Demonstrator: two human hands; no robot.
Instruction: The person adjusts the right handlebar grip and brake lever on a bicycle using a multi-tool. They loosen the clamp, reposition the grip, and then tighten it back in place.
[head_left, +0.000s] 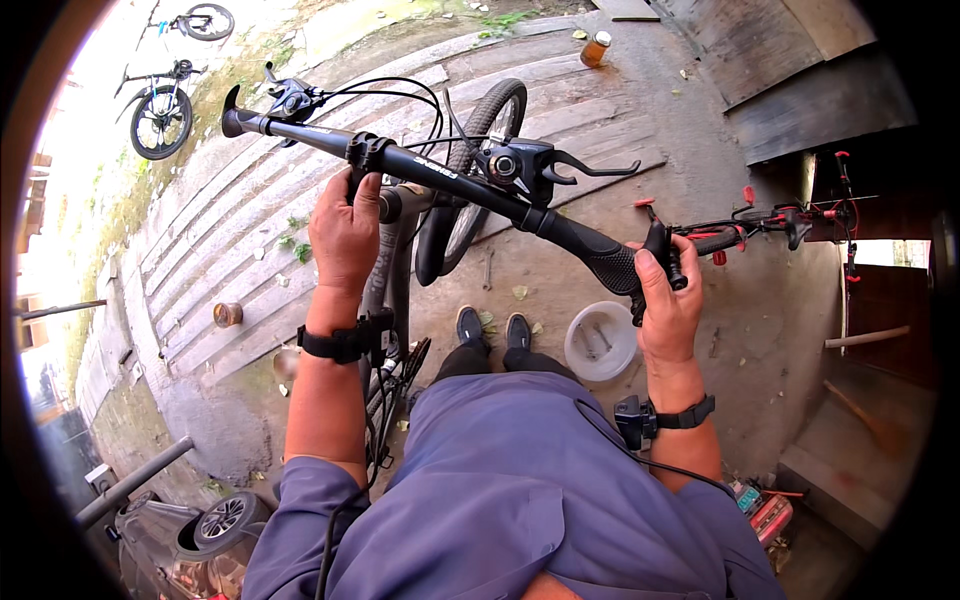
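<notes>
A black bicycle handlebar (427, 171) crosses the view at a slant. My left hand (346, 232) grips the black stem clamp (367, 151) at its middle, thumb upright on the near side. At the bar's right end, beside the textured rubber grip (611, 262), my right hand (670, 296) holds a small black part or tool (658, 244); which one I cannot tell. A brake lever and shifter unit (517, 166) sits on the far side of the bar, another (292, 97) near the left end. Behind them stands the front wheel (491, 112).
On the concrete ground are a white plastic tub (600, 341) with tools inside, a wrench (488, 270), a tin (228, 315) and a jar of amber liquid (595, 49). A red-and-black bicycle (780, 217) stands right, others (161, 120) far left, a dark car (180, 547) lower left.
</notes>
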